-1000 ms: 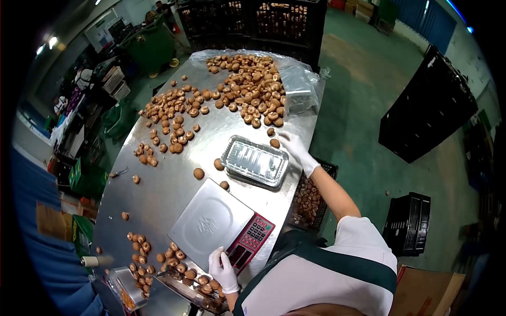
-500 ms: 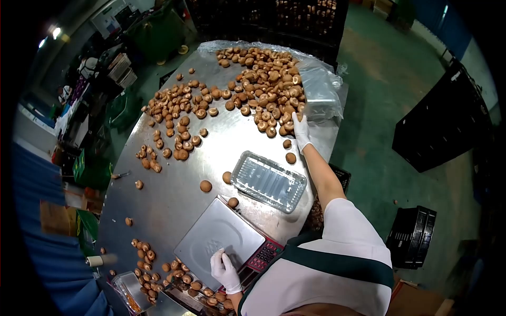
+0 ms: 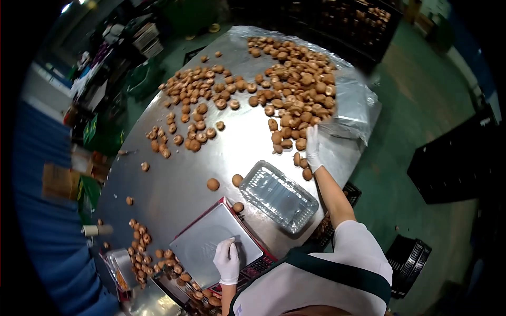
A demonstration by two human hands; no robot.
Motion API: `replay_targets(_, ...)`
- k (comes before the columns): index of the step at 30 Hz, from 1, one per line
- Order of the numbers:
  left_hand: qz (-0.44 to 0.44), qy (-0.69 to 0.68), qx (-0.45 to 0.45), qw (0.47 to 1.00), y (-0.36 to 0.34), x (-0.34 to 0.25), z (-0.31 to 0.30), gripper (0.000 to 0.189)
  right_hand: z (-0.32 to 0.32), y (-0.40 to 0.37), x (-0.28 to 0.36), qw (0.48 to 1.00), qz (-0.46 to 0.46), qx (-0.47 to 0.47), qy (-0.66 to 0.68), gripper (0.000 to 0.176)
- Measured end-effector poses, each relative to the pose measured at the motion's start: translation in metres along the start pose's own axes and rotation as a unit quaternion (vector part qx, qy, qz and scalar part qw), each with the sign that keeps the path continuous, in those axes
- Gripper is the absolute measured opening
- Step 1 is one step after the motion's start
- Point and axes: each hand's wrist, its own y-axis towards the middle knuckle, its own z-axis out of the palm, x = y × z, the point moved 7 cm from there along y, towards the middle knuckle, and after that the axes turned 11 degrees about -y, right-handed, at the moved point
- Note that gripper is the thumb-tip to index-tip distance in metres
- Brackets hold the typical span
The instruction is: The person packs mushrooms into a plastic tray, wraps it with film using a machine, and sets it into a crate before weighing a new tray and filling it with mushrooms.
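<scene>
My right hand [image 3: 313, 148], in a white glove, reaches far out along the table's right side. Its fingers are stretched out and lie against the right edge of a large heap of brown mushrooms [image 3: 303, 79], with a few loose mushrooms [image 3: 302, 163] beside the palm. Over the metal plate of a red digital scale [image 3: 208, 239], my gloved left hand [image 3: 227, 262] has its fingers drawn together; whatever they may hold cannot be made out. Between both hands rests a clear plastic tray [image 3: 279, 197], with nothing in it.
More mushrooms [image 3: 195, 87] spread over the steel table [image 3: 163, 200], and others [image 3: 139, 245] cluster near the scale's left side. Clear plastic sheeting [image 3: 350, 108] covers the far right edge. Black crates [image 3: 408, 268] stand on the floor to the right.
The view has shifted, so the table sits farther right. My right hand has drawn toward me along the heap's edge, and several mushrooms have moved nearer the tray. My left hand remains over the scale.
</scene>
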Motion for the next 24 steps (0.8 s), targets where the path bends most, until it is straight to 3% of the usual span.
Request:
replay_targets(7,-0.021,0.004,-0.014,1.0,-0.011,0.009,-0.004,0.013,0.026,0.03,0.003,0.999,0.021,0.041,0.001,0.073)
replay_targets(9,-0.027,-0.003,-0.013,1.0,-0.012,0.012,-0.001,0.013,0.046,0.03,0.007,0.996,0.008,0.075,-0.051,0.073)
replay_targets(10,-0.022,-0.001,-0.008,1.0,-0.011,0.013,0.001,0.012,0.057,0.025,0.014,0.984,-0.057,0.061,-0.159,0.063)
replay_targets(12,-0.019,0.0,-0.005,1.0,-0.008,0.012,0.004,0.012,0.09,0.01,0.022,0.964,-0.041,0.18,-0.194,0.061)
replay_targets(14,0.0,-0.004,0.012,1.0,-0.003,0.008,0.007,0.012,0.12,-0.014,0.054,0.949,-0.09,0.273,-0.131,0.064)
replay_targets(15,-0.003,-0.004,0.012,1.0,-0.002,0.009,0.007,0.012,0.132,-0.02,0.061,0.941,-0.055,0.317,-0.1,0.065)
replay_targets(16,0.001,-0.001,0.005,1.0,-0.001,0.01,0.006,0.013,0.139,-0.017,0.062,0.949,-0.075,0.292,-0.097,0.061)
replay_targets(19,-0.003,0.013,-0.023,1.0,0.0,0.018,0.001,0.013,0.138,-0.002,0.082,0.967,-0.008,0.253,-0.016,0.052)
replay_targets(22,-0.014,0.05,-0.059,0.997,-0.001,0.03,-0.005,0.015,0.094,0.029,0.132,0.958,-0.189,0.048,-0.211,0.047)
replay_targets(24,-0.013,0.076,-0.067,0.995,0.0,0.038,-0.007,0.018,0.059,0.063,0.139,0.929,-0.211,-0.024,-0.302,0.047)
